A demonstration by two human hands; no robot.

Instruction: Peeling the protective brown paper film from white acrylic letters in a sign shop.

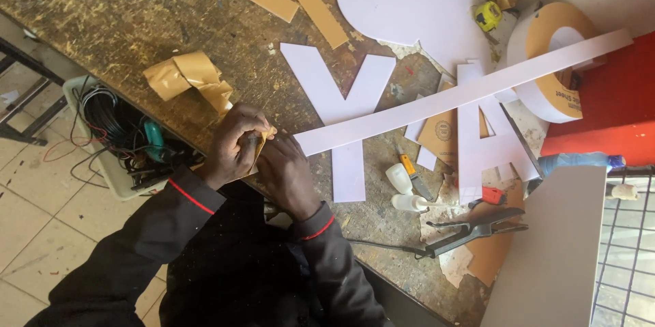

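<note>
A long white strip (464, 91) lies slantwise over the worn wooden table (136, 20), from my hands up to the right. My left hand (235, 144) pinches a tan backing paper (261, 146) at the strip's near end. My right hand (286, 173) rests beside it, fingertips on the same end of the strip. A crumpled length of peeled tan paper (187, 78) trails up and left from my left hand. Under the strip lie a white letter Y (341, 105) and a white letter A (481, 139).
A big roll of tape (549, 98) sits at right beside a red surface (607, 105). Pliers (477, 228), a utility knife (413, 173), glue bottles (406, 190), a tape measure (488, 16) and a white board (552, 252) lie around. A bin of wires (119, 136) hangs at the table's left edge.
</note>
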